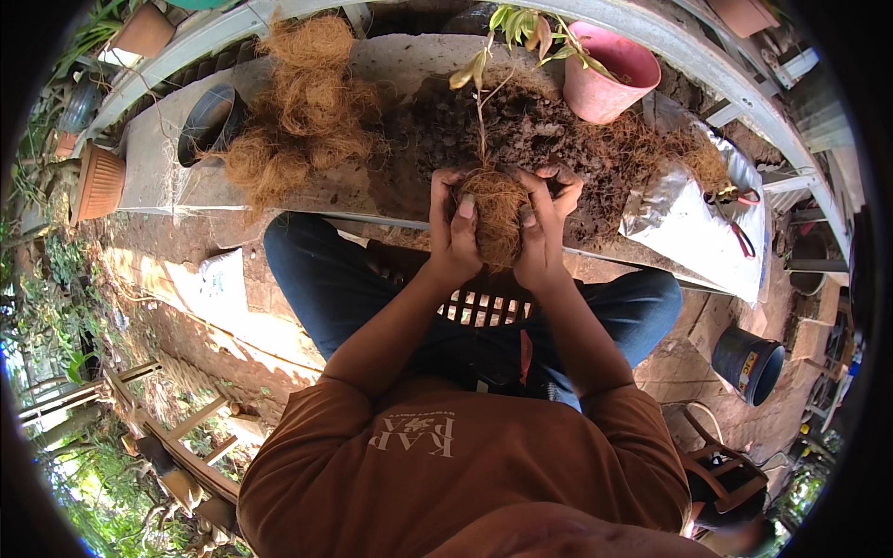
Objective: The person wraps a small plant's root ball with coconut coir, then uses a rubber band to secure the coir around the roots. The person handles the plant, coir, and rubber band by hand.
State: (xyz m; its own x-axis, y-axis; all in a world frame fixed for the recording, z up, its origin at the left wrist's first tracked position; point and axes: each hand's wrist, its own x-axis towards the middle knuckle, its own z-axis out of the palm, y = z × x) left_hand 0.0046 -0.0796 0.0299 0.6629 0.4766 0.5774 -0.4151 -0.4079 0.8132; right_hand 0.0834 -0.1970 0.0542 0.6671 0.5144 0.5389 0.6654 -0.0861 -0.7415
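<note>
Between my two hands is a root ball wrapped in coconut coir fibre point(497, 216), gripped from both sides. My left hand point(452, 234) presses its left flank with the thumb on the near face. My right hand point(548, 227) cups the right flank in the same way, with soil-stained fingers. A thin plant stem point(481, 125) rises from the top of the ball and leans away from me. Its leaves point(520, 31), some green and some yellowed, spread near a pink plastic pot point(610, 73). Loose dark soil point(530, 132) covers the tabletop just beyond my hands.
A heap of coir fibre point(307, 111) lies left of the soil, beside a tipped black pot point(209, 125). On the right, a white plastic sack point(691, 230) carries red-handled cutters point(745, 240). A dark bucket point(746, 366) lies on the floor. A terracotta-coloured pot point(99, 185) is at far left.
</note>
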